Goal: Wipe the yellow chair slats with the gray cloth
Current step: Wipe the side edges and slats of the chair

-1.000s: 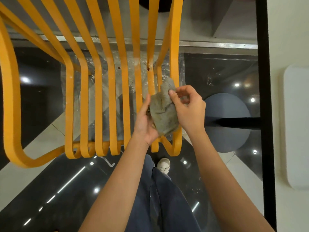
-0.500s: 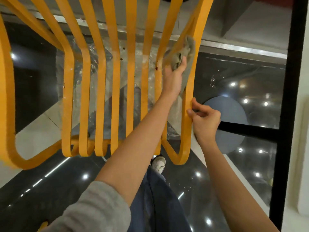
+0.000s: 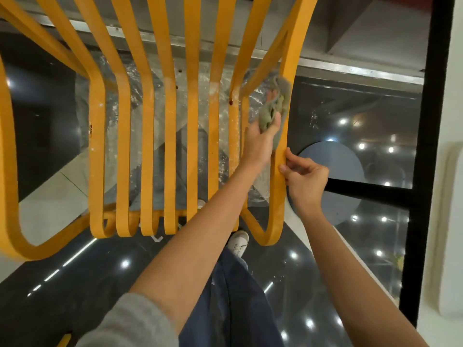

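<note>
The yellow chair fills the upper view, its several curved slats running away from me and looping back near my legs. My left hand is shut on the gray cloth, pressing it against the inner side of the rightmost slat. The cloth is bunched and wraps partly around that slat. My right hand pinches the same slat lower down from its outer side, just below the cloth.
Crumpled clear plastic lies on the glossy dark floor under the slats. A round gray disc with a black bar sits to the right. A black vertical frame and a white wall bound the right side. My shoe is below the chair.
My left hand slid the cloth down the rightmost slat toward me. One second ago both hands held the cloth; since then the right hand has let go and holds the slat.
</note>
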A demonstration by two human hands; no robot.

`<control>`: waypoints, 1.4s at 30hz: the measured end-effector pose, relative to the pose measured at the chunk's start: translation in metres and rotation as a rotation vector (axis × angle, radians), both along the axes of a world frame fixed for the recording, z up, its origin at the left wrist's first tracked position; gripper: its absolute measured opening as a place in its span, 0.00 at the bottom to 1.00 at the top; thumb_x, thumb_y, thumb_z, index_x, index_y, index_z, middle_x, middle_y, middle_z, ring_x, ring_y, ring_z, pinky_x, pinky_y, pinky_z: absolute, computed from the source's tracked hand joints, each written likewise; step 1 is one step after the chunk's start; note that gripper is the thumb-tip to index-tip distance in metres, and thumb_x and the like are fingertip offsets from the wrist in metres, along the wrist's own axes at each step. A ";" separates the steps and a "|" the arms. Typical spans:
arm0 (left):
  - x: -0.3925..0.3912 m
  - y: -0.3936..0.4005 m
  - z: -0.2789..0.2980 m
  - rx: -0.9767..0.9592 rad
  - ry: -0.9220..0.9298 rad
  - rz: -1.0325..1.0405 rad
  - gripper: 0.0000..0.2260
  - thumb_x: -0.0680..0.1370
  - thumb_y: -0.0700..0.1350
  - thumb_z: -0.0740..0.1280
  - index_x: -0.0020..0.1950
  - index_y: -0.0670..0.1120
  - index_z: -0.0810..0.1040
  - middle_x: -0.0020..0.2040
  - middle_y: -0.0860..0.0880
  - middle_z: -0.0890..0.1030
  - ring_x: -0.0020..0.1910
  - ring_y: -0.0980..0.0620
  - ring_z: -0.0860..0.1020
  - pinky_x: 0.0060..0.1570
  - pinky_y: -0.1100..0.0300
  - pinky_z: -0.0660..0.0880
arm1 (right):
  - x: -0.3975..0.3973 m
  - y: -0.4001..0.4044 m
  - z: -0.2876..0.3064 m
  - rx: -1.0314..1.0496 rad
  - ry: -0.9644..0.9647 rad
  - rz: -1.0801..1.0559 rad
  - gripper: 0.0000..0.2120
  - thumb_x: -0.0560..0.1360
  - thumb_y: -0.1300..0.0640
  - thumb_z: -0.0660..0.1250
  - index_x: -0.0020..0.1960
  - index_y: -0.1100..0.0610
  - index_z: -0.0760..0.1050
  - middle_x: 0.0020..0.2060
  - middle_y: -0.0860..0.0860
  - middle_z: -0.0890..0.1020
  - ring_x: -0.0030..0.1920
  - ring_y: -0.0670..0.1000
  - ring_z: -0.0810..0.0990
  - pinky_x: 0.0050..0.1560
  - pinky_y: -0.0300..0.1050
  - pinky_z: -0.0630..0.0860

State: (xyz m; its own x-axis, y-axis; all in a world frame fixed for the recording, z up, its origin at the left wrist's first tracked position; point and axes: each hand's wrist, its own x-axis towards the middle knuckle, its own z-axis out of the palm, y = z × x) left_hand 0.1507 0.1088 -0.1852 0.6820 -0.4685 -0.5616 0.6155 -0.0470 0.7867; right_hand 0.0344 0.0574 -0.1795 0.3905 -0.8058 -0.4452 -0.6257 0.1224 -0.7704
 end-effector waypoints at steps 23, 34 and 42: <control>-0.070 0.036 -0.035 -0.242 0.763 0.126 0.21 0.83 0.55 0.56 0.55 0.41 0.81 0.46 0.39 0.84 0.43 0.40 0.83 0.41 0.49 0.81 | 0.009 -0.020 0.021 -0.264 0.299 0.254 0.15 0.64 0.49 0.82 0.49 0.42 0.83 0.62 0.44 0.70 0.66 0.47 0.70 0.68 0.55 0.60; -0.093 0.043 -0.035 -0.224 0.682 0.157 0.19 0.83 0.53 0.57 0.58 0.40 0.79 0.51 0.39 0.82 0.49 0.40 0.82 0.50 0.47 0.78 | 0.008 -0.018 0.027 -0.354 0.292 0.363 0.14 0.67 0.48 0.80 0.50 0.44 0.83 0.58 0.46 0.74 0.63 0.47 0.74 0.67 0.58 0.62; -0.213 0.090 -0.011 0.093 0.253 0.303 0.07 0.82 0.43 0.62 0.59 0.50 0.76 0.56 0.52 0.80 0.56 0.58 0.78 0.59 0.63 0.74 | 0.004 -0.017 0.022 -0.368 0.272 0.387 0.11 0.70 0.49 0.78 0.51 0.46 0.81 0.58 0.45 0.75 0.63 0.47 0.74 0.73 0.63 0.59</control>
